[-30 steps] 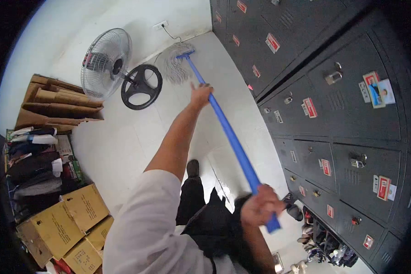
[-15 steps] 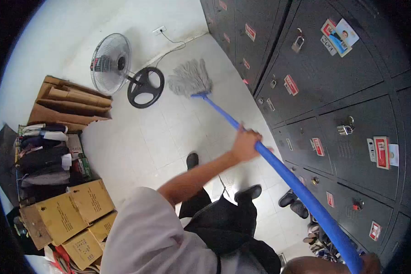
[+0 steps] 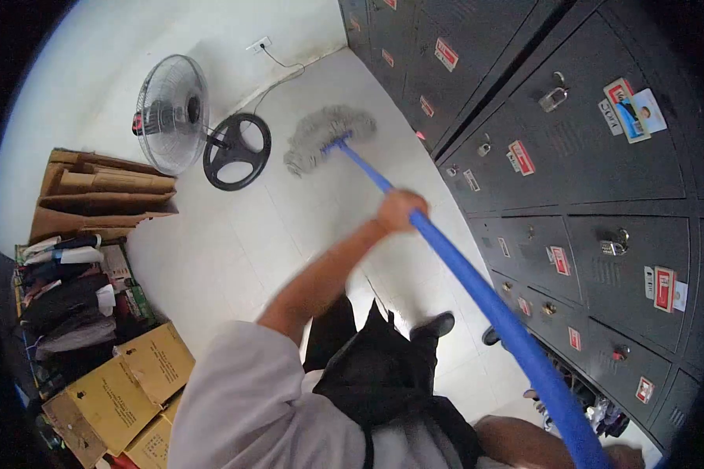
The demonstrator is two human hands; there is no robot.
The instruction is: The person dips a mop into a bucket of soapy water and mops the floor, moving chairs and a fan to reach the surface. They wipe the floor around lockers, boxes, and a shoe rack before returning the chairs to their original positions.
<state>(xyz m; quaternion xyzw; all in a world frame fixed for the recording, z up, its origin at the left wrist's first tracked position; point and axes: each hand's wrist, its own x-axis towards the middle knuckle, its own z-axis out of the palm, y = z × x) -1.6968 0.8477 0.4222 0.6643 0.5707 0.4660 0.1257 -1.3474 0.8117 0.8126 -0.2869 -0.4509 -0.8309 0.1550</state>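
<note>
A mop with a blue handle (image 3: 489, 301) runs diagonally from the lower right toward the far floor. Its grey string head (image 3: 321, 129) lies spread on the tiles near the black fan base. My left hand (image 3: 401, 209) is wrapped round the upper-middle of the handle, slightly blurred. At the bottom right edge, my right hand (image 3: 624, 455) is closed at the near end of the handle, partly cut off by the frame and hidden behind the handle.
A stand fan (image 3: 174, 113) with a round black base (image 3: 237, 152) stands by the wall, its cord running to a socket (image 3: 259, 44). Folded cardboard (image 3: 105, 187), hanging clothes (image 3: 74, 301) and boxes (image 3: 117, 399) line the left. Padlocked dark lockers (image 3: 602, 148) line the right, with shoes (image 3: 594, 406) below.
The mop head has swung and fanned out to the right on the floor, its strings now trailing left. My left hand has shifted slightly left and up with the handle. The view has shifted too.
</note>
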